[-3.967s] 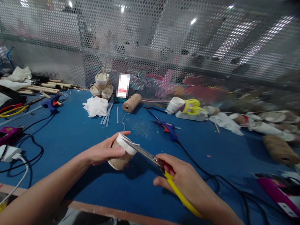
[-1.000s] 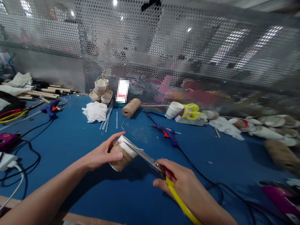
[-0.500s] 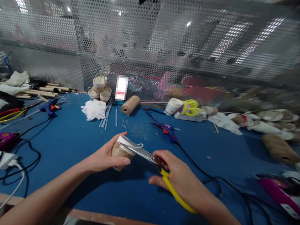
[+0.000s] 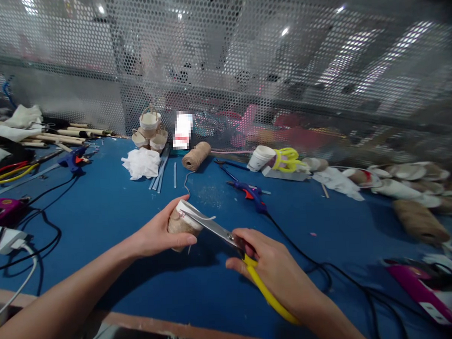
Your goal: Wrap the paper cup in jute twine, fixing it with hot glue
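My left hand (image 4: 164,227) is closed around a small paper cup (image 4: 182,226), tilted, its lower part wrapped in brown twine and its rim white. In my right hand (image 4: 267,257) is a pair of scissors (image 4: 223,233) with yellow handles. Their blades lie at the cup's rim, where a thin white strip (image 4: 209,218) sticks out beside the metal. Twine runs from near my left fingers back to a twine roll (image 4: 196,157). The far side of the cup is hidden.
A blue glue gun (image 4: 251,194) lies right of centre, its cord trailing forward. Twine-wrapped cups (image 4: 150,121) are stacked at the back beside crumpled white cloth (image 4: 141,164). Yellow-handled scissors (image 4: 287,159) stand by a white cup (image 4: 261,158). Perforated metal panels (image 4: 213,55) rise behind the table.
The white strip at the rim looks straighter than the earlier curl. A small pale sliver shows below the cup. Both hands keep nearly the same place.
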Demonstrator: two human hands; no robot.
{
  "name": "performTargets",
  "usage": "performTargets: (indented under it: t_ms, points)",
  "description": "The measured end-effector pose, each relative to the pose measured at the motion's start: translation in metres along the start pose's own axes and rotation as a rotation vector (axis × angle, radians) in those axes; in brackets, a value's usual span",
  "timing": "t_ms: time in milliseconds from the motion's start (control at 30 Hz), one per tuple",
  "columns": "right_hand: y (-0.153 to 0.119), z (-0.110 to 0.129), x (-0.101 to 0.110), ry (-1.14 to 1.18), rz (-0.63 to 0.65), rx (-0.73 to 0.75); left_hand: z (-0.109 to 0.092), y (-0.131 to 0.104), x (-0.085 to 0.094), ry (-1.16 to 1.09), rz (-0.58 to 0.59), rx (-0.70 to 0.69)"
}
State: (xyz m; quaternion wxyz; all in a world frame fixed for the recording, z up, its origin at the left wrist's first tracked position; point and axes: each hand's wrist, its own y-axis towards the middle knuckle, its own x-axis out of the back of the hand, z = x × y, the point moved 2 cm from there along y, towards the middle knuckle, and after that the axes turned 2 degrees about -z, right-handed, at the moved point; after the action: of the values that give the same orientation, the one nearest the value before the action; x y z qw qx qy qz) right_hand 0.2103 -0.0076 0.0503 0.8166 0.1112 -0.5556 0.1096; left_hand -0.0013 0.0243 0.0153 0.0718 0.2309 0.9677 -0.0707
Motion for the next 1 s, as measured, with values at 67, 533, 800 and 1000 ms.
performTargets:
  t_ms: [67, 533, 800, 1000]
  points:
    - [-0.001, 0.000, 0.000, 0.002, 0.002, -0.003, 0.000, 0.000, 0.001, 0.015, -0.009, -0.006]
    - [-0.004, -0.003, -0.001, -0.001, -0.012, 0.000, -0.005, -0.001, 0.005, 0.043, -0.003, -0.038]
    - [-0.003, -0.003, -0.002, -0.001, 0.000, 0.030, 0.001, 0.000, 0.006, -0.161, 0.136, 0.049]
    - [-0.001, 0.000, -0.002, 0.020, 0.001, 0.054, 0.001, -0.001, -0.002, -0.042, 0.076, 0.028]
